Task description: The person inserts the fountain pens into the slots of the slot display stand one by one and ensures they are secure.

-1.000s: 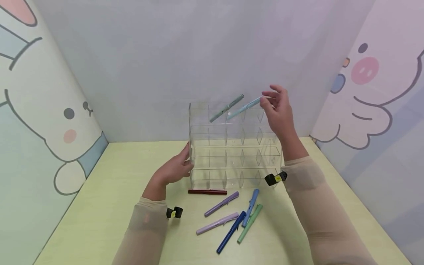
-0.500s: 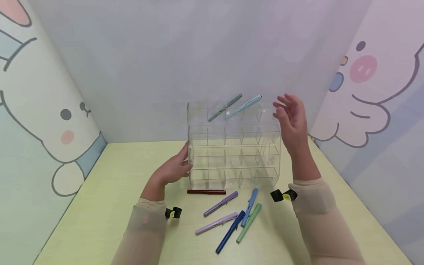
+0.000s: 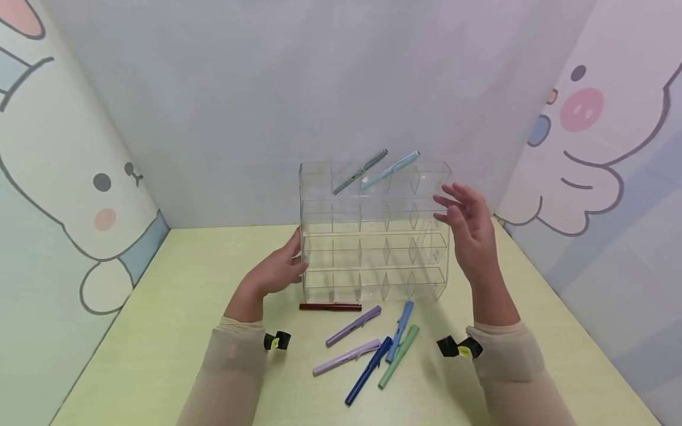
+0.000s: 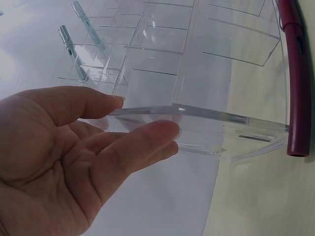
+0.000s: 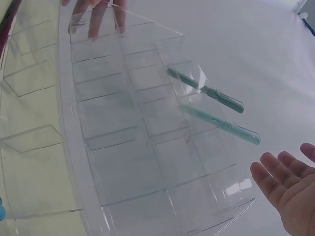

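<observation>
A clear acrylic pen rack (image 3: 374,235) with tiers of divided compartments stands upright on the table. My left hand (image 3: 274,272) holds its left side panel; in the left wrist view, the panel's edge lies between thumb (image 4: 106,102) and fingers. In the top tier, a grey-green pen (image 3: 360,172) and a light blue pen (image 3: 391,170) lean side by side, tilted to the right. My right hand (image 3: 471,231) is beside the rack's right edge, fingers spread and loosely bent, holding nothing. In the right wrist view, its palm (image 5: 300,201) appears below the light blue pen (image 5: 221,123).
A dark red pen (image 3: 330,307) lies along the rack's front. Nearer me lie a purple pen (image 3: 354,326), lilac pen (image 3: 346,358), dark blue pen (image 3: 369,371), blue pen (image 3: 399,332) and green pen (image 3: 398,358). Behind the table (image 3: 208,260) rises a pale wall (image 3: 256,118).
My right hand has let go of the light blue pen, moved right, then lowered along the rack's side. The pen stays leaning in the top tier. My left hand keeps its place.
</observation>
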`<action>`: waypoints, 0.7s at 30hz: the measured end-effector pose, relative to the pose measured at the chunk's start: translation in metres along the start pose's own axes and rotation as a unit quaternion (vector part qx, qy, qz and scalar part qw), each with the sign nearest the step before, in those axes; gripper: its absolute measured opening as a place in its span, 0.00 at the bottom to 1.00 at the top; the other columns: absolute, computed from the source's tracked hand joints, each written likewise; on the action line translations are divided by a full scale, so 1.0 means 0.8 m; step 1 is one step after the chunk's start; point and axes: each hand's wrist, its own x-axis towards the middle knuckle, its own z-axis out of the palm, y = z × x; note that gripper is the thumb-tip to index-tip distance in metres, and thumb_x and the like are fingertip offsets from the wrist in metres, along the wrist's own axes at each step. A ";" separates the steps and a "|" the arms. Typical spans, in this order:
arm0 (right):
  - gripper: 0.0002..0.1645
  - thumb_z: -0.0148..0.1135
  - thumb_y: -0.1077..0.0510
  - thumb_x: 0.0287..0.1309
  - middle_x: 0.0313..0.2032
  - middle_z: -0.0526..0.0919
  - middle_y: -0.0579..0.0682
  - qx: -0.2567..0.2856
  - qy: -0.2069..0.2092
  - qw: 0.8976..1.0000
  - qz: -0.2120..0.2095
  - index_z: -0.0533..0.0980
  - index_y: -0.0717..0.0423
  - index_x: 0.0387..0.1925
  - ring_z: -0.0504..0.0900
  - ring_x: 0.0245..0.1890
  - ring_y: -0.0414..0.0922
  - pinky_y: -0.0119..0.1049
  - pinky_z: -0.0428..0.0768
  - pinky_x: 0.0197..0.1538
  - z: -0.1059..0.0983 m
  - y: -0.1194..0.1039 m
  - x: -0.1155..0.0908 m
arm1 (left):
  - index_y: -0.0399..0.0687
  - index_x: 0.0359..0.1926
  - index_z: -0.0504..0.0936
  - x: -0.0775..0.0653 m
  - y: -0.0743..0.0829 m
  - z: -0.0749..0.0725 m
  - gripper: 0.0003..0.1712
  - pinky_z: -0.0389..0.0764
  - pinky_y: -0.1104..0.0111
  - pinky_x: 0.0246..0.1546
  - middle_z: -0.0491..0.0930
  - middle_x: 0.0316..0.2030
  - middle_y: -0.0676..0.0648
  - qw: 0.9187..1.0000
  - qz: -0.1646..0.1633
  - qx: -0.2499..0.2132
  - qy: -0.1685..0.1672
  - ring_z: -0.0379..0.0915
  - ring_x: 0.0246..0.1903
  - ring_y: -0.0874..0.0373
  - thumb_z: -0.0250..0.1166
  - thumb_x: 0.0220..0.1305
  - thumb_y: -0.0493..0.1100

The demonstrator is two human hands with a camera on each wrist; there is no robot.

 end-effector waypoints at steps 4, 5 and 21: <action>0.26 0.46 0.69 0.70 0.64 0.70 0.62 0.001 -0.021 1.000 -0.003 0.60 0.69 0.68 0.74 0.62 0.56 0.35 0.80 0.56 -0.001 0.002 -0.012 | 0.83 0.73 0.25 0.000 -0.001 0.000 0.47 0.80 0.50 0.53 0.39 0.78 0.49 1.000 -0.003 0.001 0.000 0.56 0.71 0.44 0.48 0.76 0.41; 0.27 0.46 0.69 0.70 0.64 0.70 0.61 0.001 -0.030 1.000 -0.006 0.59 0.70 0.68 0.74 0.62 0.56 0.35 0.80 0.56 -0.002 0.002 -0.015 | 0.83 0.73 0.24 0.000 -0.001 -0.001 0.47 0.80 0.50 0.53 0.38 0.78 0.48 1.000 -0.002 0.002 0.000 0.56 0.71 0.43 0.48 0.76 0.41; 0.28 0.50 0.68 0.68 0.62 0.73 0.57 -0.147 -0.185 0.971 0.046 0.63 0.60 0.68 0.77 0.59 0.50 0.28 0.78 0.55 -0.014 -0.009 -0.031 | 0.73 0.76 0.24 -0.001 -0.001 -0.001 0.47 0.79 0.49 0.54 0.36 0.78 0.46 1.000 0.006 -0.005 -0.003 0.55 0.72 0.42 0.48 0.76 0.40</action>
